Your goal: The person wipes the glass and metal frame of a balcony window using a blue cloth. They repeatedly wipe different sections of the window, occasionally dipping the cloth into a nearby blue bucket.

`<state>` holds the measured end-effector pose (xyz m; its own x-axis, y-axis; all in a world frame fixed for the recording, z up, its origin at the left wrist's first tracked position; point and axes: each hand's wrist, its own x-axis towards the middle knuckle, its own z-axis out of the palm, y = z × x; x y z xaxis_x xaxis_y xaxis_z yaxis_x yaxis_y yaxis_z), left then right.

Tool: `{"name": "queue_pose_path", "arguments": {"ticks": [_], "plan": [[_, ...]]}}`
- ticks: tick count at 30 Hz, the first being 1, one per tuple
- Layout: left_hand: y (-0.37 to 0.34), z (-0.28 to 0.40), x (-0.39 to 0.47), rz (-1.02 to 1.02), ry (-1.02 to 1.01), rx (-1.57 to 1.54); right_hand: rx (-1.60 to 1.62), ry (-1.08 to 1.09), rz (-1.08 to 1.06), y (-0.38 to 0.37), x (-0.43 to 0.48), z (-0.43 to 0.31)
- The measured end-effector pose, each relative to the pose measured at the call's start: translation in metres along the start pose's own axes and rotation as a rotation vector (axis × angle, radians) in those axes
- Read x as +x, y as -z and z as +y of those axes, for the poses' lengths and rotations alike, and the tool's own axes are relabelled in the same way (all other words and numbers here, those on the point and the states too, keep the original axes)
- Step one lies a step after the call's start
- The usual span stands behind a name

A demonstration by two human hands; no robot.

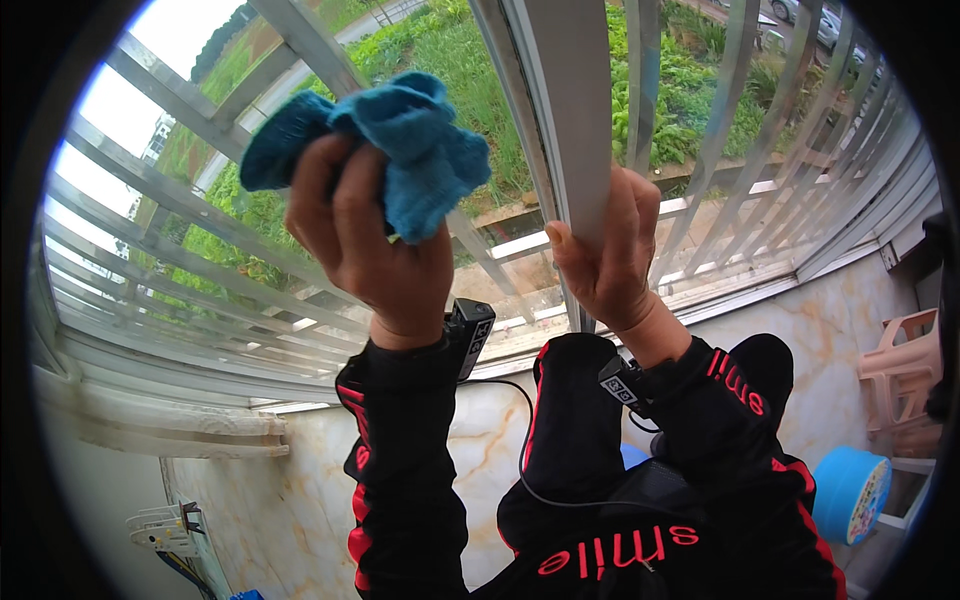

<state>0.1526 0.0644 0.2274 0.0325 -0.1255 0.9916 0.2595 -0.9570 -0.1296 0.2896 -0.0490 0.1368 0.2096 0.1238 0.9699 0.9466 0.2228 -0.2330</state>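
Observation:
A crumpled blue cloth is gripped in my left hand, raised in front of the window glass at the left of the vertical frame. My right hand holds the grey metal window frame, thumb on its left side and fingers round its right edge. Metal security bars stand beyond the glass. Each of my wrists bears a small black device, and a thin black cable hangs from the left one.
My knee is close below the frame, by the marbled wall. At the right are a pink plastic stool and a round blue container. A gathered curtain lies at the lower left of the window. Green plants grow outside.

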Motion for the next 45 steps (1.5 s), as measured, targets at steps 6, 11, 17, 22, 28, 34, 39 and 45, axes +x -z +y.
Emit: {"name": "queue_pose_path", "arguments": {"ticks": [6, 11, 17, 22, 28, 34, 39, 45], "plan": [[0.008, 0.046, -0.125, -0.345, 0.185, -0.075, 0.016, 0.011, 0.042, -0.003, -0.003, 0.001], [0.041, 0.065, -0.194, -0.754, 0.3, -0.193, -0.011, 0.028, 0.008, -0.001, -0.004, 0.003], [0.081, 0.03, -0.123, -0.461, 0.498, -0.091, 0.023, 0.007, -0.033, 0.002, -0.007, 0.0], [0.094, -0.051, 0.001, -0.047, 0.148, 0.199, 0.056, -0.034, -0.06, 0.001, -0.012, -0.004], [0.065, -0.063, -0.04, -0.025, 0.125, 0.173, -0.023, -0.063, -0.073, -0.002, -0.02, -0.003], [0.076, -0.005, -0.162, -0.219, 0.581, -0.059, -0.023, -0.065, -0.083, -0.001, -0.023, 0.0], [0.109, 0.006, -0.182, -0.555, 0.427, 0.062, -0.019, -0.042, -0.107, 0.002, -0.02, 0.0], [0.138, -0.06, -0.07, -0.131, 0.404, 0.217, -0.031, -0.06, -0.126, 0.004, -0.02, -0.002]]}}
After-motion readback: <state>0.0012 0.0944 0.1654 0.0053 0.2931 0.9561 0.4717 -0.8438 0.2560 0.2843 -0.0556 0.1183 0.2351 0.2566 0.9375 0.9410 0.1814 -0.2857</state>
